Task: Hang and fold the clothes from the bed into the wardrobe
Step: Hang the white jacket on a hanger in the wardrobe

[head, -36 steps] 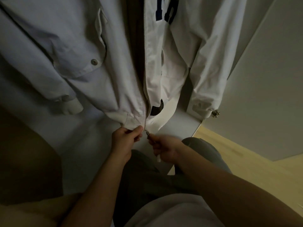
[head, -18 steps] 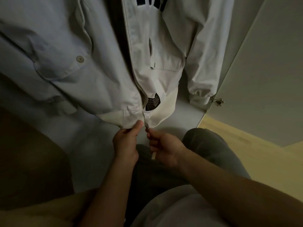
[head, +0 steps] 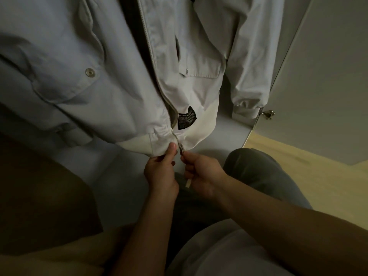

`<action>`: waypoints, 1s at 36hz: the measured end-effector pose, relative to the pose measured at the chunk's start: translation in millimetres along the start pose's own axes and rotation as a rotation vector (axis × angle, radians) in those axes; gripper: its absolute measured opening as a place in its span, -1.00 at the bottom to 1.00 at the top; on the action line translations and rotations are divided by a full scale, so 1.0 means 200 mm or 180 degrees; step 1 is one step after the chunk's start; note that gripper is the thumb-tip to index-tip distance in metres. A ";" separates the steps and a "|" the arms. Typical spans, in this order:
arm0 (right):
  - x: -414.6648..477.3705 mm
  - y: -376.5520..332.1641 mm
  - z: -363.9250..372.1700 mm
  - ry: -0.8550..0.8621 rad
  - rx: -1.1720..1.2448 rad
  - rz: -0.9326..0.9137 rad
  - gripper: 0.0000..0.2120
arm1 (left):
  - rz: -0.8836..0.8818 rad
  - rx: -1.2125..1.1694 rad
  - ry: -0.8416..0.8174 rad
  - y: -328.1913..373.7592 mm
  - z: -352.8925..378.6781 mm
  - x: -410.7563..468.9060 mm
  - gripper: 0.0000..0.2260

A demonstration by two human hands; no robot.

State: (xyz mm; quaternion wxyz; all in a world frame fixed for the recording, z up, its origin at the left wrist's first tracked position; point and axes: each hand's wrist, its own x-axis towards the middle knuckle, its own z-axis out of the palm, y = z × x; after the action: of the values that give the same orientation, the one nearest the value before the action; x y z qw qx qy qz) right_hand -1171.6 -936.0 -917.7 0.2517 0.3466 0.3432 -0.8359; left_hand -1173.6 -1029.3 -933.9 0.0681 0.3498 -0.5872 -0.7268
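Since the white jacket [head: 123,92] hangs inside the wardrobe [head: 229,136], its weight seems carried from above, and only the soft, light cloth needs steadying. The left grip [head: 159,172] pinches the pale hem band [head: 135,145] just beside the zip, thumb pressed on the fabric. The right grip [head: 201,174] pinches the small metal zip pull [head: 181,152] at the bottom edge. Thin cloth will likely bunch, so holding the hem taut below the slider looks the soundest hold.

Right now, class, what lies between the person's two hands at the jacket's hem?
The zipper slider lies between the left hand, which pinches the hem, and the right hand, which pinches it, as the head view shows.
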 end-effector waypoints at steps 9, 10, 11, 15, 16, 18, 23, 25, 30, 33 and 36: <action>0.02 0.03 0.02 0.0061 0.0032 0.0020 -0.91 | 0.0105 0.0020 0.0071 -0.01 -0.03 0.01 -0.87; 0.03 0.04 0.02 0.0092 0.0040 0.0016 -0.92 | 0.0110 0.0022 0.0088 -0.01 -0.04 0.01 -0.86; 0.03 0.05 0.02 0.0111 0.0043 0.0012 -0.94 | 0.0110 0.0020 0.0102 -0.01 -0.04 0.01 -0.87; 0.05 0.05 0.03 0.0196 0.0001 0.0012 -0.97 | 0.0118 0.0032 0.0169 0.00 -0.02 0.01 -0.89; 0.05 0.05 0.03 0.0231 -0.0011 0.0000 -0.97 | 0.0132 0.0048 0.0174 0.00 -0.02 0.01 -0.89; 0.05 0.06 0.04 0.0295 -0.0046 -0.0035 -0.97 | 0.0152 0.0096 0.0176 0.00 -0.03 0.01 -0.89; 0.05 0.06 0.05 0.0345 -0.0121 -0.0062 -0.93 | 0.0216 0.0210 0.0247 -0.01 -0.04 0.02 -0.89; 0.05 0.06 0.05 0.0369 -0.0136 -0.0042 -0.93 | 0.0236 0.0260 0.0254 -0.02 -0.04 0.03 -0.87; 0.06 0.04 0.07 0.0388 -0.0085 -0.0040 -0.94 | 0.0362 0.0418 0.0188 -0.03 -0.04 0.03 -0.81; 0.06 0.04 0.10 0.0410 -0.0090 -0.0087 -0.94 | 0.0448 0.0484 0.0214 -0.04 -0.06 0.04 -0.80; 0.05 0.04 0.11 0.0420 -0.0141 -0.0129 -0.94 | 0.0513 0.0509 0.0271 -0.04 -0.07 0.05 -0.79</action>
State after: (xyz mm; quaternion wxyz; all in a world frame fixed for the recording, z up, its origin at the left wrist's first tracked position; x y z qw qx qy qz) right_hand -1181.2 -959.7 -916.9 0.2192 0.3882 0.3844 -0.8084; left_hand -1169.7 -1042.6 -946.5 0.1230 0.3363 -0.6662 -0.6542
